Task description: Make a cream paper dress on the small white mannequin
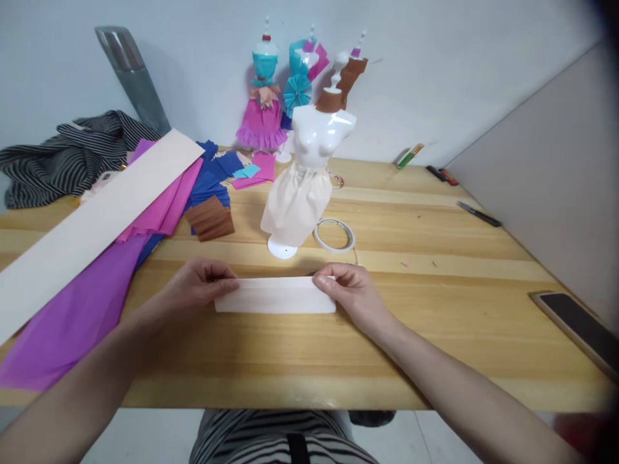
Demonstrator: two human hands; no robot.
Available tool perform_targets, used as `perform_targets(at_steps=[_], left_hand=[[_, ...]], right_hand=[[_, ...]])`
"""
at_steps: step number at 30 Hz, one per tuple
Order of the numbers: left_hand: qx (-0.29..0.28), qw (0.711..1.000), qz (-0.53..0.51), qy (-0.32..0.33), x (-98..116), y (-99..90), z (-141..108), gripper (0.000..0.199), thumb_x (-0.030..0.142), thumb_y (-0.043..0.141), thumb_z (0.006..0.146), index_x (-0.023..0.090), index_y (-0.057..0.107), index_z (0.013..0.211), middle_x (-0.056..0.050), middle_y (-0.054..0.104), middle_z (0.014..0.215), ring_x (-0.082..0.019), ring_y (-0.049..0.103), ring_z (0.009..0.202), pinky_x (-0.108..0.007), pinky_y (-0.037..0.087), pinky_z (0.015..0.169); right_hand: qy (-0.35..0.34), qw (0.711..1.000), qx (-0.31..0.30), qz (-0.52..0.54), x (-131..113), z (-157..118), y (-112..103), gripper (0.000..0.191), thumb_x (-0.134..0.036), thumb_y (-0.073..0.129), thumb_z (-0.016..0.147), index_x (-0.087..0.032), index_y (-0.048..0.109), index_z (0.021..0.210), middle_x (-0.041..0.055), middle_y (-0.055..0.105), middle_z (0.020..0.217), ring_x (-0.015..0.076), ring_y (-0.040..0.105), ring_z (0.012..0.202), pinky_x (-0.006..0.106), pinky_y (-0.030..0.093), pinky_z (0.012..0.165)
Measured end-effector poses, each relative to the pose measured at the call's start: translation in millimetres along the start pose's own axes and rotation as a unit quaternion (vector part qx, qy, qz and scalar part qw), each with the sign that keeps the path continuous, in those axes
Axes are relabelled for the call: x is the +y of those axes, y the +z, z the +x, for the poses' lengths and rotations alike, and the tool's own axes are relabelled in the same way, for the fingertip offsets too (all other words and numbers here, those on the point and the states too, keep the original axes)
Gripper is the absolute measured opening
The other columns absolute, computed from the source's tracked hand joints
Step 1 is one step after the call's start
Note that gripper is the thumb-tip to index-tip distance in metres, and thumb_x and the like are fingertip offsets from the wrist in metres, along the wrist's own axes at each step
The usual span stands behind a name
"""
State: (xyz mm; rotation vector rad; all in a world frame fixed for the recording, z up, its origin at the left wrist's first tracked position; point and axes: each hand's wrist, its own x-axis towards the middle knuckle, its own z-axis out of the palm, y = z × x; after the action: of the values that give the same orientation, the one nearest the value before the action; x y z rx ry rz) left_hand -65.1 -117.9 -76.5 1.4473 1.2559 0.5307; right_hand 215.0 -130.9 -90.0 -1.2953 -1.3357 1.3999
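A white paper strip (275,296) stretches between my two hands over the front part of the wooden table. Its left end is pinched by my left hand (206,283), thumb on the near side. My right hand (351,291) pinches the upper right corner between thumb and fingers. Just beyond the strip stands a white mannequin (322,132) with a brown collar and a cream gathered skirt (300,198). A roll of white tape (334,235) lies beside its base, to the right.
Purple sheets (77,316), a long cream strip (101,216) and blue pieces cover the table's left. Brown pieces (211,219) lie nearby. Dressed mannequins (264,122) stand at the wall. On the right are a cutter (478,214) and a phone (578,325).
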Motion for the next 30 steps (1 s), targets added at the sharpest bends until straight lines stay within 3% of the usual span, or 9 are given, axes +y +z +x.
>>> perform_targets(at_steps=[12,18,24,30], left_hand=[[0.005,0.999,-0.042,-0.021,0,-1.5,0,0.03,0.044,0.07,0.068,0.014,0.067,0.063,0.001,0.058,0.056,-0.009,0.049,0.052,-0.019,0.037,0.049],[0.03,0.999,-0.033,0.023,3,-2.6,0,0.031,0.045,0.07,0.069,0.015,0.067,0.064,0.0,0.06,0.057,-0.011,0.051,0.052,-0.021,0.04,0.048],[0.113,0.984,0.044,0.133,10,-2.8,-5,0.028,0.039,0.063,0.078,0.015,0.064,0.063,0.002,0.055,0.057,-0.011,0.049,0.057,-0.021,0.038,0.053],[0.246,0.927,0.053,0.277,34,5.3,-15,0.017,0.029,0.062,0.081,0.018,0.064,0.069,-0.003,0.064,0.081,-0.017,0.06,0.08,-0.028,0.046,0.075]], right_hand=[[0.016,0.999,0.01,0.042,-1,0,-2,0.038,-0.051,0.074,0.066,-0.015,0.064,0.059,-0.0026,0.055,0.047,0.007,0.041,0.042,0.021,0.034,0.042],[-0.009,0.996,0.063,0.067,2,6,-2,0.033,-0.046,0.077,0.063,-0.016,0.063,0.059,-0.0023,0.057,0.049,0.0078,0.043,0.044,0.021,0.035,0.045],[-0.14,0.984,0.104,-0.026,-9,3,-3,0.026,-0.038,0.068,0.073,-0.017,0.06,0.06,-0.0032,0.052,0.053,0.0088,0.042,0.05,0.022,0.034,0.049],[-0.286,0.943,0.135,-0.101,-34,-3,-1,0.02,-0.031,0.057,0.085,-0.019,0.059,0.07,-0.0003,0.056,0.067,0.013,0.05,0.064,0.025,0.039,0.06]])
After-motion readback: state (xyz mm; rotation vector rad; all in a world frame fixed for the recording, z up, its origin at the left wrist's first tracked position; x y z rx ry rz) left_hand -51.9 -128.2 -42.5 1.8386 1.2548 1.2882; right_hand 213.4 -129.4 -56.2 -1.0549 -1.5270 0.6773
